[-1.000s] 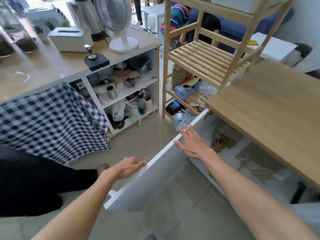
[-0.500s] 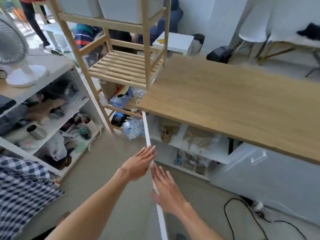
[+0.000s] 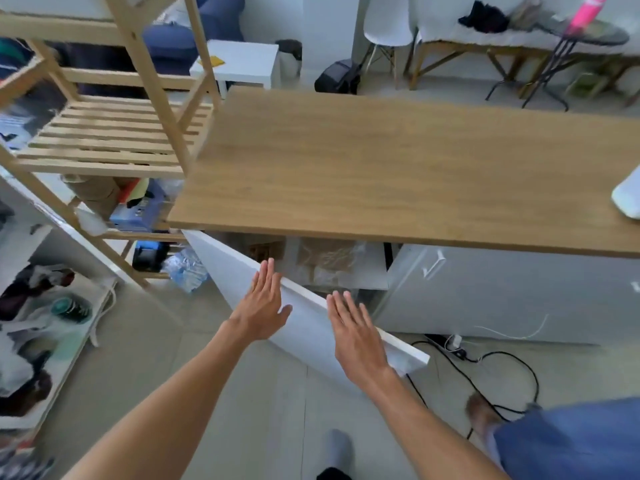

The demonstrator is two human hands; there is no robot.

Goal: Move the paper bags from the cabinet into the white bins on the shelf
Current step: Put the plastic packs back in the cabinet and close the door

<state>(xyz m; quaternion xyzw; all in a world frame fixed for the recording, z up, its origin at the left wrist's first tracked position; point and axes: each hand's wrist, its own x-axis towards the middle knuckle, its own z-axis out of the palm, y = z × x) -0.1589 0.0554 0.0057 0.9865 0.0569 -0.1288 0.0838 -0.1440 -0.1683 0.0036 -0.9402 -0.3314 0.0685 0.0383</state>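
At the cabinet door (image 3: 311, 317), the left hand (image 3: 261, 308) and right hand (image 3: 356, 336) lay flat-fingered, gripping nothing; best to swing it wide before reaching for the paper bags (image 3: 329, 258).

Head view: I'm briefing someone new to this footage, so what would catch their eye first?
Two bare hands with straight fingers at the bottom centre: the left hand lies flat on the open white cabinet door, the right hand at its top edge. Above spreads a broad wooden tabletop, with brown paper bags visible in the cabinet beneath it.
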